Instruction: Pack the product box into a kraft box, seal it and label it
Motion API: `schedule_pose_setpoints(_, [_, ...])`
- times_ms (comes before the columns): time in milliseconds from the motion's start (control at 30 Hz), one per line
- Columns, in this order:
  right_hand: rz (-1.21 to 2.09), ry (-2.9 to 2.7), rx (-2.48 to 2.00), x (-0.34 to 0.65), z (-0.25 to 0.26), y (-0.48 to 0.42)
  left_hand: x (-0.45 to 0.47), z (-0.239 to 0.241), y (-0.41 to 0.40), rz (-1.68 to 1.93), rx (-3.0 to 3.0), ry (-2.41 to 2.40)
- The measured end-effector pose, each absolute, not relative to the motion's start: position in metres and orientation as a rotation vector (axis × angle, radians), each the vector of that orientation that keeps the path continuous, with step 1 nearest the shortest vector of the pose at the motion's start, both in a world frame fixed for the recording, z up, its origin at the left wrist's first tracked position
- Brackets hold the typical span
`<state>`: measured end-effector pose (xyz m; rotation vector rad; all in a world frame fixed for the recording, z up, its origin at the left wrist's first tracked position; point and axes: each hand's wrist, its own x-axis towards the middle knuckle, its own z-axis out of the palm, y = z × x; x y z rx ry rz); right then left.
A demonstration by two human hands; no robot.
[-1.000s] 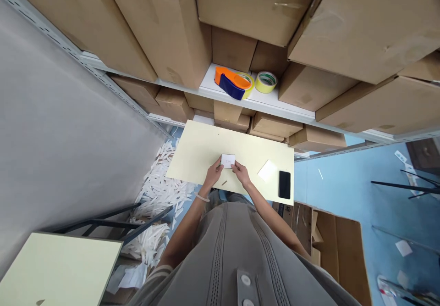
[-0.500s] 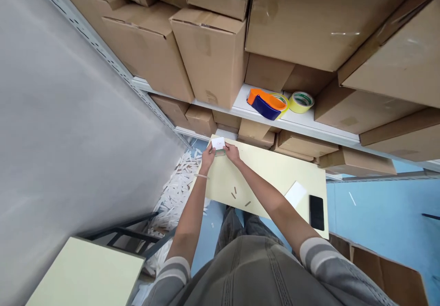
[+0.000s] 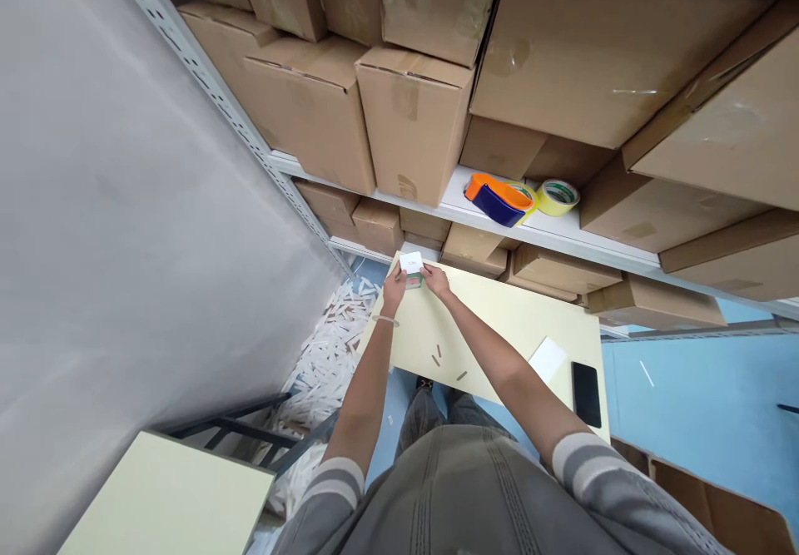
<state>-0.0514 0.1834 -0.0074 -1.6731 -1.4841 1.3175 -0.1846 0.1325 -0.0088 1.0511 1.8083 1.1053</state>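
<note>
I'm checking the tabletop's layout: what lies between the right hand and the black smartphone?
The head view shows a flat white sheet, likely paper, lying between the right hand and the black smartphone, nearer the smartphone.

Phone [image 3: 585,394] lies right of paper [image 3: 548,359] on table [image 3: 508,309]; shelf [image 3: 565,228] stands behind.

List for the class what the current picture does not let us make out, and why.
All in the head view:
- Marking on the white item: too small to read.
- Green-edged piece below it: too small to tell whether it is joined on.
- Left hand and right hand: some fingers are hidden by the white item and the hands themselves.
- Side table: cut off by the bottom edge.
- Print inside the tape roll: too small to read.
</note>
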Motion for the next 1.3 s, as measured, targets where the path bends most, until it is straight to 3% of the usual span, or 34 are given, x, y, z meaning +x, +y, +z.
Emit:
schedule_pose_setpoints(233, [1.416,-1.223,-1.458,0.019,0.005,0.114,-0.22,0.021,0.035,1.316,0.906,1.817])
schedule_pose_setpoints(533, [1.479,-1.026,-1.507,0.158,-0.025,0.015,-0.232,-0.014,-0.279,1.264,0.139,2.376])
schedule_pose_setpoints(667, [1.616,-1.229,-1.408,0.134,-0.014,0.014,-0.175,0.005,-0.349,1.415,-0.003,2.564])
schedule_pose_setpoints(933, [1.973,-2.098,-0.769,0.017,0.021,-0.034,-0.052,0.034,-0.393,1.62,-0.242,2.747])
schedule_pose_setpoints(1133, [2.075,-2.405,-0.425,-0.017,0.013,-0.154,0.046,0.041,-0.504,1.599,-0.746,2.821])
schedule_pose_setpoints(1300, [2.21,-2.573,-0.041,-0.01,0.004,-0.293,0.116,0.019,-0.606,1.594,-1.322,2.709])
